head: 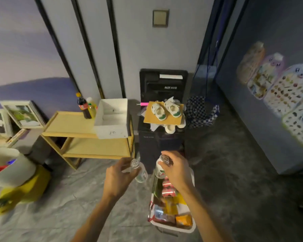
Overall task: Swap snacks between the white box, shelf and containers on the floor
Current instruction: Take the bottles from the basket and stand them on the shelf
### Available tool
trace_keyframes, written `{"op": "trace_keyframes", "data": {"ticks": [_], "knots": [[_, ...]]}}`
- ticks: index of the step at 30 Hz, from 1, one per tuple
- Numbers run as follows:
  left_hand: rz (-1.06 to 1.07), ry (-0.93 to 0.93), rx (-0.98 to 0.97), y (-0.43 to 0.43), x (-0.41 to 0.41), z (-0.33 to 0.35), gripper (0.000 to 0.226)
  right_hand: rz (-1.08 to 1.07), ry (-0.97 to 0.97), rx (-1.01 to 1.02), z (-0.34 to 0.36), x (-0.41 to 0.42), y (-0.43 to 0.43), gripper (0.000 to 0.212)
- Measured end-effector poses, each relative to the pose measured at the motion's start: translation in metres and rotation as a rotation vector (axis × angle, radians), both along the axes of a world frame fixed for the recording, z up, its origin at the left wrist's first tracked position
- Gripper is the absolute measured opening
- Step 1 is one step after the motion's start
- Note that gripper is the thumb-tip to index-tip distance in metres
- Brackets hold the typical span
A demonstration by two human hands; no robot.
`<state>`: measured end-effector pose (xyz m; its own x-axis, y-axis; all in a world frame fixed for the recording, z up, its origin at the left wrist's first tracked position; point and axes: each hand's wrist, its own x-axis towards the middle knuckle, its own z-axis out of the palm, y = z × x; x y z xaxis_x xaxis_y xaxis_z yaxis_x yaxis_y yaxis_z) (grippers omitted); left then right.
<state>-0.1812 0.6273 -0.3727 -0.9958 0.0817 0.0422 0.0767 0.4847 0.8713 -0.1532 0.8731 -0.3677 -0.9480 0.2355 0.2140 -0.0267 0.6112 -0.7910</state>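
My left hand [118, 179] grips a clear bottle [140, 173] by its neck, above the floor. My right hand [177, 170] holds a white bottle [159, 169] by its cap, just over the far end of a white floor container [191, 228] packed with colourful snack packets. An empty white box [112, 127] sits on the right of the wooden shelf's top [68, 126]. A cola bottle [83, 106] and a yellow drink bottle [91, 107] stand behind the box on the shelf. The shelf's lower level is bare.
A black cabinet [157, 142] right of the shelf carries a cardboard sheet with small white shoes [164, 110]. A checked bag [199, 112] hangs beside it. Framed pictures [23, 114] lean at the left wall. A yellow and white container [16, 179] stands at the left on the floor.
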Motion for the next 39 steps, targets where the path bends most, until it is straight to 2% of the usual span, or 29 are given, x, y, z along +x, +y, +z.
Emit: {"op": "trace_keyframes", "data": {"ticks": [6,16,25,31,39], "knots": [[0.071,0.054,0.034,-0.104,-0.016,0.058,0.032,0.097,0.014,-0.016,0.062,-0.031,-0.095,0.038],[0.150,0.147,0.000,-0.247,-0.078,0.100,0.032,0.189,0.067,-0.063,0.105,-0.111,-0.252,0.034],[0.194,0.082,0.055,-0.343,-0.159,0.087,0.029,0.271,0.057,-0.022,0.096,-0.221,-0.359,0.031],[0.204,0.048,0.035,-0.401,-0.260,0.067,0.030,0.265,0.040,-0.058,0.081,-0.317,-0.411,0.034],[0.216,0.035,0.022,-0.447,-0.380,0.062,0.031,0.249,0.023,-0.010,0.065,-0.441,-0.458,0.034]]}}
